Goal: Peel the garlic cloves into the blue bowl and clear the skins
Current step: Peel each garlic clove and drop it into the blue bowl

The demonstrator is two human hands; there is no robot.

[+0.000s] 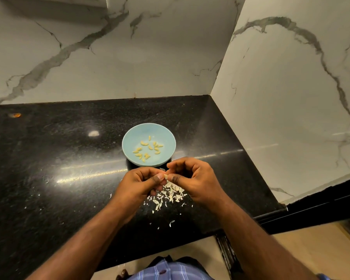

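Note:
A light blue bowl (129, 142) stands on the black countertop and holds several peeled yellowish garlic cloves (148, 149). Just in front of the bowl, my left hand (138, 183) and my right hand (192, 178) meet above the counter. Both pinch one small garlic clove (166, 176) between thumbs and fingertips. Below the hands lies a pile of white garlic skins (170, 196), with a few stray flakes (171, 223) nearer the counter's front edge.
The black granite countertop (49, 168) fills a corner between marble walls at the back (109, 57) and right (291, 98). Its front edge runs near my body. A small orange speck (15, 115) lies at the far left.

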